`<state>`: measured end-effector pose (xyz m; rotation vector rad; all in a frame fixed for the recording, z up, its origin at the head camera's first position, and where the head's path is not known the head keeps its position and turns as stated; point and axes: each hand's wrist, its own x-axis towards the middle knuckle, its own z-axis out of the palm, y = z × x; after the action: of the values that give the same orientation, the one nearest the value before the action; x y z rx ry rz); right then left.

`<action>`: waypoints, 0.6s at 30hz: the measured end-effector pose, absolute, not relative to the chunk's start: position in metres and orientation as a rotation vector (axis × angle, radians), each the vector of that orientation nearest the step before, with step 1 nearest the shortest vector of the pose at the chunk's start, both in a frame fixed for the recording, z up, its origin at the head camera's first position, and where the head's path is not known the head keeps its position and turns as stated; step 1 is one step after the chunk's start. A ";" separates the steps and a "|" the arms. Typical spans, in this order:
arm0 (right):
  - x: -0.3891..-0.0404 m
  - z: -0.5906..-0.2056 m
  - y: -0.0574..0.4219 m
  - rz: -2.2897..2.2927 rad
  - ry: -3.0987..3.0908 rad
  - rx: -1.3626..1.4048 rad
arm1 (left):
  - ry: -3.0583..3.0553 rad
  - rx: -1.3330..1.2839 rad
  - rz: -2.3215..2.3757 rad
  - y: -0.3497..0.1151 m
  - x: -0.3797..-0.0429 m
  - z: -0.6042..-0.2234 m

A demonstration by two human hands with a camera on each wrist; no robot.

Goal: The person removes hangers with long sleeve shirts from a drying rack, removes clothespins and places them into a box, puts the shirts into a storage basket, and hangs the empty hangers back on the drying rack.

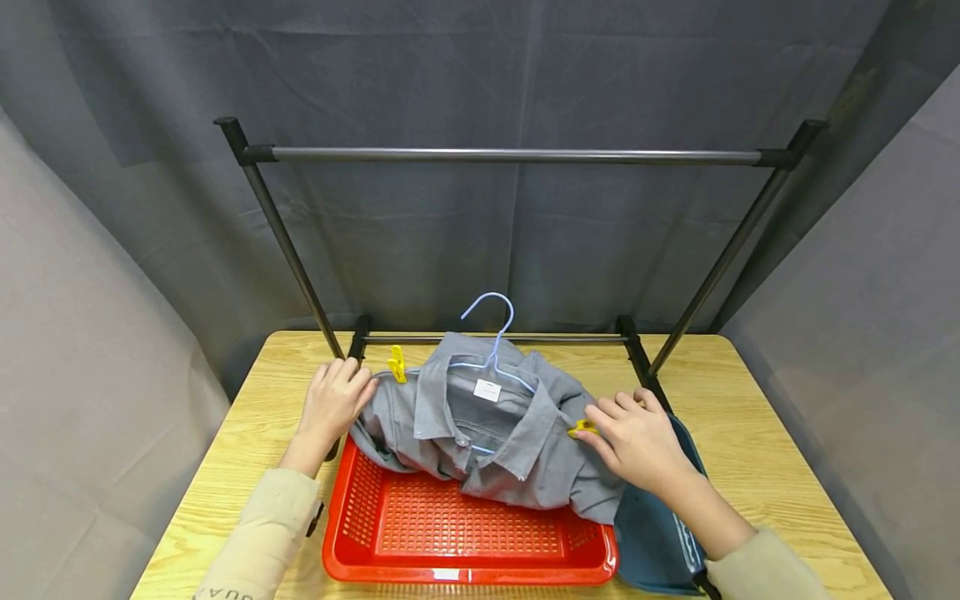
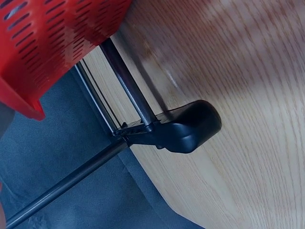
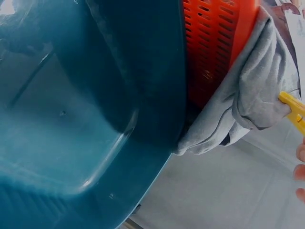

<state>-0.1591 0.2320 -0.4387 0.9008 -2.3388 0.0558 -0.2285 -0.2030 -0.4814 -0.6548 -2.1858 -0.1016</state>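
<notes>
A grey collared shirt (image 1: 547,433) is on a light-blue hanger (image 1: 512,312), whose hook points up above the collar. My left hand (image 1: 335,398) holds the shirt at its left shoulder end; the fingertips are partly hidden. Near that hand, a yellow clothespin (image 1: 397,364) stands clipped on the same shoulder. My right hand (image 1: 632,435) pinches a second yellow clothespin (image 1: 582,428) at the right shoulder. In the right wrist view this clothespin (image 3: 294,110) touches the grey cloth (image 3: 262,90), with fingertips (image 3: 300,171) at the frame's edge.
Beneath the shirt is a red perforated basket (image 1: 468,575). A blue-green basin (image 1: 648,533) stands to its right, under my right arm. Behind, a metal rack with a horizontal bar (image 1: 517,156) spans the wooden table (image 1: 757,467). One black rack foot (image 2: 188,129) shows in the left wrist view.
</notes>
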 end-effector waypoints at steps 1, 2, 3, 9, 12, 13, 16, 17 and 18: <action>-0.159 -0.439 0.232 0.057 -2.338 0.900 | -2.186 -0.655 -0.103 -0.203 -0.228 -0.481; -0.159 -0.439 0.232 0.057 -2.336 0.898 | -2.184 -0.655 -0.105 -0.203 -0.228 -0.482; -0.159 -0.439 0.232 0.059 -2.333 0.897 | -2.183 -0.655 -0.106 -0.203 -0.228 -0.482; -0.157 -0.437 0.233 0.074 -2.319 0.887 | -2.182 -0.652 -0.110 -0.203 -0.228 -0.483; -0.155 -0.436 0.233 0.082 -2.314 0.880 | -2.182 -0.651 -0.114 -0.203 -0.229 -0.483; -0.155 -0.435 0.234 0.086 -2.317 0.876 | -2.183 -0.651 -0.114 -0.203 -0.229 -0.483; -0.153 -0.434 0.235 0.101 -2.330 0.862 | -2.188 -0.651 -0.109 -0.203 -0.229 -0.483; -0.153 -0.433 0.236 0.106 -2.338 0.857 | -2.187 -0.650 -0.109 -0.203 -0.229 -0.483; -0.153 -0.432 0.236 0.109 -2.344 0.849 | -2.187 -0.649 -0.109 -0.203 -0.229 -0.483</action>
<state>-0.1526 0.2365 -0.4320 0.8491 -2.3444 0.1094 -0.2285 -0.2033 -0.4826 -0.6488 -2.1868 -0.1087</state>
